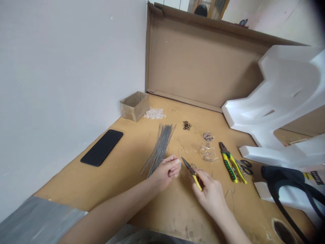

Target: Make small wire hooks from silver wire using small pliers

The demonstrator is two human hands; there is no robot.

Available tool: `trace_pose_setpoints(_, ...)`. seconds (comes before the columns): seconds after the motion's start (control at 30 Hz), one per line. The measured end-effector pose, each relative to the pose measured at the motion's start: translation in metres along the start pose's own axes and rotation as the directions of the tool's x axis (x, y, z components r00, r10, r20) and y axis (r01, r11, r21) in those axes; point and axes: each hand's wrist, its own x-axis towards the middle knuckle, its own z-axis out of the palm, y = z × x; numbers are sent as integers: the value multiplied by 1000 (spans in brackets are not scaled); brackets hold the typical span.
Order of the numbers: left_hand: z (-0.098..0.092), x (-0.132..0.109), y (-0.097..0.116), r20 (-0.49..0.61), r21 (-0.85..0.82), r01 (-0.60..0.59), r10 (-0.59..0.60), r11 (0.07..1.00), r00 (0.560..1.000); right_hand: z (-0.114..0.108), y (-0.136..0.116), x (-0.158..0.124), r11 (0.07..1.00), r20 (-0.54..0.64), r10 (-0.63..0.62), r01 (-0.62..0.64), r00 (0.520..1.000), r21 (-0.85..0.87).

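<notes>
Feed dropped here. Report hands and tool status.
Right hand shut on small pliers, tips toward left hand. Left hand pinched beside wire bundle; contents unclear. Nothing between them.

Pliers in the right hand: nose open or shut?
Shut. The pliers held in the right hand taper to one sharp point, with no gap visible between the two halves of the nose.

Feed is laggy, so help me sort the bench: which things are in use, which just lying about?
In use: thin yellow-handled pliers in the right hand; left hand pinched by the wire bundle.
Lying about: phone, cardboard box, green pliers, scissors, white foam, black rings.
</notes>
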Motion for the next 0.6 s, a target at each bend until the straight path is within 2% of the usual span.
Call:
trace_pose_setpoints(0.17, 0, -1, 0, 15, -26, -2, 2, 1000, 1000, -1, 0, 0, 1000, 20, 1, -1, 1000, -13)
trace_pose_setpoints(0.37, -3, 0, 2, 83, -116, 123, -114, 986, 990, -1, 1, 1, 1000, -8, -18, 18, 1000, -2)
trace_pose_setpoints(0.6, -8, 1, 4, 182, -168, 209, -178, 963, 967, 0, 3, 2, 998, 3, -39, 39, 999, 54)
